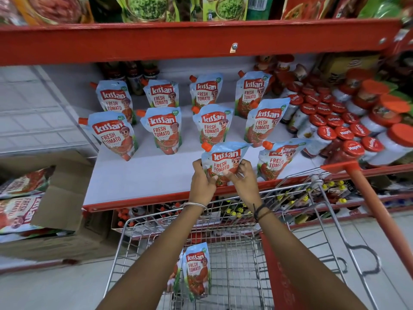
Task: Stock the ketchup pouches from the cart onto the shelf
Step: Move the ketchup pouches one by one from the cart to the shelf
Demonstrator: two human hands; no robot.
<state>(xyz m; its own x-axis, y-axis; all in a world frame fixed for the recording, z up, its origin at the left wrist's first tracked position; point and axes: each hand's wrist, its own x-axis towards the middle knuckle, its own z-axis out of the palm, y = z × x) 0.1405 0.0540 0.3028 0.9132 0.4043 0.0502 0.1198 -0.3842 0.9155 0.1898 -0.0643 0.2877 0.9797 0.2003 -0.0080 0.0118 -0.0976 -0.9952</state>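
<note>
L hand (pixel 202 181): clamped on pouch (pixel 224 162), lower left edge.
R hand (pixel 242 177): clamped on same pouch, lower right.
Pouch: upright over shelf (pixel 138 182) front, beside front-row pouch (pixel 276 161).
Advice: seat base flat, label fwd, align w/ rows (pixel 166 128) behind.
Cart (pixel 234 242): pouches left (pixel 197 271) inside.

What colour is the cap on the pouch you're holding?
Orange cap on the held pouch, seen in the head view.
</note>
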